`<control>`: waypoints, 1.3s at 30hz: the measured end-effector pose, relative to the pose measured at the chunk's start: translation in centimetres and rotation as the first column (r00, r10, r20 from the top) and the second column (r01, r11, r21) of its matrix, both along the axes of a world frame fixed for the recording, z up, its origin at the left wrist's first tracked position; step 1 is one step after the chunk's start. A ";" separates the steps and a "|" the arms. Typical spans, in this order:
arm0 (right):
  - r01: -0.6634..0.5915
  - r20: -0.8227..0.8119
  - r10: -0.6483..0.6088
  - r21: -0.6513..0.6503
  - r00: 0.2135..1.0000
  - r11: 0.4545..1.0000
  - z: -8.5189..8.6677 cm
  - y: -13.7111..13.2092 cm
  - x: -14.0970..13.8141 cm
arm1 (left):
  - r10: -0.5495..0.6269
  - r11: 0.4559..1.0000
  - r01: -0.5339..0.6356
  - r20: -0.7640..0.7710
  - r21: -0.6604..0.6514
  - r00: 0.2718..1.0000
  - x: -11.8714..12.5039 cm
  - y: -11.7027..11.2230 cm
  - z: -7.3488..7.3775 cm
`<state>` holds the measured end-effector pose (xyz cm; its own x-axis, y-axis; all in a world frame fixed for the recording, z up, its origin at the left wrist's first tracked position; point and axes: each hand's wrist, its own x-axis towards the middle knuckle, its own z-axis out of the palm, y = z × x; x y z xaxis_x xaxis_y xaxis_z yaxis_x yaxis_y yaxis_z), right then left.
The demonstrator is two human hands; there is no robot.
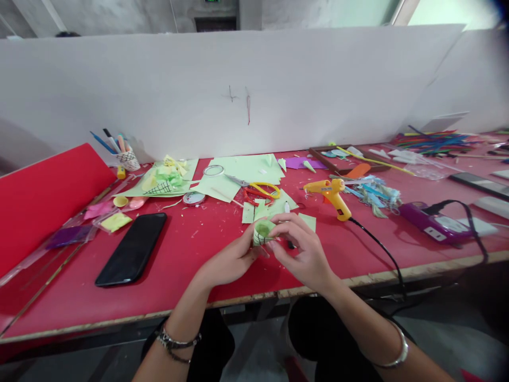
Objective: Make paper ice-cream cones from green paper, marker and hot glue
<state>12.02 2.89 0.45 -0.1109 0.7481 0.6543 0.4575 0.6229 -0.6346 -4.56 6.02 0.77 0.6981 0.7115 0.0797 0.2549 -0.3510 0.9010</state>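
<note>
Between my two hands, above the front of the red table, is a small rolled green paper cone (pixel 262 231) with dark crossed lines on it, its round opening turned up toward me. My left hand (pixel 234 254) is closed around its left side. My right hand (pixel 300 246) pinches its right rim with thumb and fingers. Just beyond my hands lie cut pieces of green paper (pixel 248 213) and scissors (pixel 258 191) with yellow and red handles. A yellow glue gun (pixel 330 196) lies to the right of them.
A black phone (pixel 131 249) lies at left, near a red board (pixel 47 201). A pen cup (pixel 128 159) and crumpled paper (pixel 169 178) stand behind it. At right are a purple power strip (pixel 435 223), blue yarn scraps (pixel 374 193) and a brown tray (pixel 358 159). A white partition (pixel 178 95) closes the back.
</note>
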 end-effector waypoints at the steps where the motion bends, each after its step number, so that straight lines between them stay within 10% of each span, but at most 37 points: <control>1: -0.010 -0.015 0.010 -0.010 1.000 1.000 0.0 0.0 0.0 | 0.002 1.000 -0.002 -0.002 0.000 1.000 0.0 0.0 0.0; 39: -0.107 -0.129 0.092 -0.113 0.987 0.988 0.0 -0.4 -0.1 | -0.030 0.998 0.028 -0.037 -0.055 0.999 0.2 -0.2 0.8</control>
